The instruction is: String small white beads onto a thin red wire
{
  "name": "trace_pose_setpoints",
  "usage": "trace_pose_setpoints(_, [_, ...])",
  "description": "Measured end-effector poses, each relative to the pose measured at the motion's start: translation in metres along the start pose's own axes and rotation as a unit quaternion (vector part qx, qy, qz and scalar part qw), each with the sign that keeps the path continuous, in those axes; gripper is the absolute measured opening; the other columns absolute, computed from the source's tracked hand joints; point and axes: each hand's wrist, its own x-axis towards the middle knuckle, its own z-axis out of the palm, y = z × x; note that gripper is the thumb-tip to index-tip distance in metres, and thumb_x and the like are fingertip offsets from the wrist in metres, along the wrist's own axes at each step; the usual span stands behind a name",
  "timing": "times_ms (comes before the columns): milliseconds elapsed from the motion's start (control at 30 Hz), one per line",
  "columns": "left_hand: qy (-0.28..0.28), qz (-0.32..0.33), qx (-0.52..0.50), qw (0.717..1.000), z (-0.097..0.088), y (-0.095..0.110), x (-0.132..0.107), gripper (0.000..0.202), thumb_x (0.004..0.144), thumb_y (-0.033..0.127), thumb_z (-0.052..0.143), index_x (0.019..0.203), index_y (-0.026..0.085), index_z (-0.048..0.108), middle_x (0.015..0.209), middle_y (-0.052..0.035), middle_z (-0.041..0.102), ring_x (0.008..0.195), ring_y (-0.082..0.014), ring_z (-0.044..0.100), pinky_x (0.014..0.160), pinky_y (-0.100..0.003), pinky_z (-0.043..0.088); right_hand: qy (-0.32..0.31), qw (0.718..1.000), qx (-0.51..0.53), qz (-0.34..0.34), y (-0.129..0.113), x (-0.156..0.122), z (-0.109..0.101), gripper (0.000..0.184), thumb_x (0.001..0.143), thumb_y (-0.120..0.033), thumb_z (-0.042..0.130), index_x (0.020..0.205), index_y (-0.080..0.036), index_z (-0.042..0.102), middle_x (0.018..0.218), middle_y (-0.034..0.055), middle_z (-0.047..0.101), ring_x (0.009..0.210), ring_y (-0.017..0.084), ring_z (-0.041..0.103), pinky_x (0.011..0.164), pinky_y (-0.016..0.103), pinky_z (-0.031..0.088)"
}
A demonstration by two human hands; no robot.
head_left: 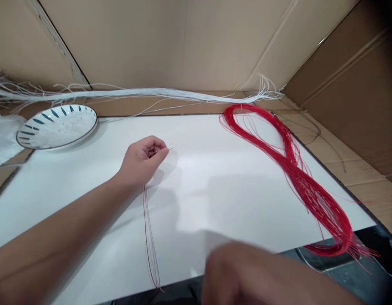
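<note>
While the left hand pinches thin strands, grip closed on them | right hand blurred, grip cannot tell | red thread bundle well apart

White surface before me carries: red cord bundle, patterned plate at far-left corner, thin strands.

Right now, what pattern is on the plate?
The plate is white with dark blue dashes ringing its rim; the head view, the only one, shows it.
</note>
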Motion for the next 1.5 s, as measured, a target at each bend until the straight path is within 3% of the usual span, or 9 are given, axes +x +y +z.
trace_pose_setpoints(133, [0.010, -0.014, -0.021, 1.000, -0.002, -0.001, 0.002, 0.007, 0.080, 0.024, 0.070, 0.076, 0.022, 0.064, 0.061, 0.0038, 0.055, 0.051, -0.0116, 0.046, 0.047, -0.025, 0.033, 0.286, 0.935, 0.166, -0.125, -0.020, 0.074, -0.066, 0.024, 0.098, -0.044, 0.050, 0.085, -0.023, 0.051, 0.065, -0.0032, 0.058, 0.057, 0.012, 0.051, 0.060, 0.025, 0.043])
trace_pose_setpoints(300, [0.024, -0.042, -0.061, 0.997, -0.005, -0.005, 0.006, 0.009, 0.084, 0.028, 0.067, 0.077, 0.023, 0.064, 0.057, 0.0048, 0.049, 0.051, -0.0120, 0.045, 0.047, -0.025, 0.033, 0.396, 0.876, 0.250, -0.111, 0.007, 0.160, -0.103, 0.030, 0.088, -0.044, 0.065, 0.078, -0.019, 0.052, 0.059, -0.0070, 0.053, 0.050, 0.006, 0.042, 0.049, 0.018, 0.032])
trace_pose_setpoints(367, [0.024, -0.051, -0.065, 0.996, -0.007, -0.004, 0.006, 0.009, 0.084, 0.029, 0.067, 0.077, 0.024, 0.065, 0.057, 0.0048, 0.049, 0.051, -0.0119, 0.043, 0.047, -0.025, 0.033, 0.387, 0.875, 0.269, -0.113, 0.015, 0.171, -0.104, 0.032, 0.084, -0.046, 0.070, 0.079, -0.018, 0.055, 0.061, -0.0059, 0.057, 0.049, 0.005, 0.044, 0.048, 0.018, 0.034])
trace_pose_setpoints(467, [0.029, -0.077, -0.081, 0.993, -0.008, 0.000, 0.003, 0.012, 0.083, 0.032, 0.069, 0.074, 0.024, 0.066, 0.055, 0.0050, 0.046, 0.050, -0.0110, 0.039, 0.047, -0.024, 0.030, 0.313, 0.894, 0.301, -0.110, 0.019, 0.169, -0.101, 0.032, 0.082, -0.044, 0.075, 0.080, -0.016, 0.061, 0.062, -0.0031, 0.063, 0.049, 0.007, 0.050, 0.046, 0.018, 0.039])
trace_pose_setpoints(567, [0.049, -0.117, -0.107, 0.986, -0.007, 0.000, -0.001, 0.014, 0.081, 0.035, 0.070, 0.072, 0.026, 0.067, 0.058, 0.0036, 0.047, 0.051, -0.0119, 0.040, 0.046, -0.024, 0.031, 0.245, 0.885, 0.388, -0.087, 0.018, 0.164, -0.103, 0.026, 0.078, -0.034, 0.082, 0.080, -0.015, 0.065, 0.068, -0.0014, 0.067, 0.053, 0.007, 0.056, 0.049, 0.018, 0.047])
trace_pose_setpoints(767, [0.005, -0.049, -0.062, 0.997, -0.010, -0.010, -0.007, 0.011, 0.083, 0.035, 0.068, 0.073, 0.035, 0.069, 0.058, 0.0023, 0.057, 0.046, -0.0147, 0.046, 0.039, -0.025, 0.036, 0.137, 0.844, 0.518, -0.029, 0.021, 0.162, -0.114, 0.017, 0.080, -0.025, 0.082, 0.082, -0.012, 0.072, 0.073, -0.0003, 0.069, 0.062, 0.006, 0.065, 0.058, 0.014, 0.056])
trace_pose_setpoints(900, [0.000, -0.056, -0.052, 0.997, -0.011, -0.009, -0.007, 0.011, 0.086, 0.038, 0.067, 0.076, 0.039, 0.070, 0.066, 0.0024, 0.066, 0.047, -0.0157, 0.053, 0.038, -0.026, 0.040, 0.090, 0.838, 0.537, -0.018, 0.022, 0.160, -0.113, 0.015, 0.083, -0.024, 0.080, 0.084, -0.011, 0.071, 0.073, 0.0007, 0.070, 0.062, 0.007, 0.066, 0.057, 0.015, 0.058])
trace_pose_setpoints(1200, [0.011, -0.078, -0.067, 0.995, -0.008, -0.005, -0.006, 0.008, 0.083, 0.038, 0.070, 0.075, 0.038, 0.070, 0.054, 0.0030, 0.054, 0.041, -0.0136, 0.042, 0.034, -0.026, 0.033, 0.107, 0.838, 0.534, -0.021, 0.022, 0.159, -0.114, 0.010, 0.083, -0.018, 0.079, 0.083, -0.012, 0.071, 0.075, 0.0001, 0.072, 0.062, 0.006, 0.067, 0.060, 0.013, 0.058])
trace_pose_setpoints(1500, [-0.001, -0.117, -0.141, 0.983, -0.007, 0.003, 0.000, 0.010, 0.082, 0.025, 0.071, 0.072, 0.029, 0.072, 0.058, 0.0041, 0.059, 0.045, -0.0082, 0.049, 0.037, -0.016, 0.037, 0.120, 0.851, 0.511, -0.030, 0.020, 0.158, -0.110, 0.011, 0.088, -0.022, 0.074, 0.085, -0.014, 0.068, 0.079, -0.0007, 0.062, 0.072, 0.007, 0.061, 0.067, 0.017, 0.059])
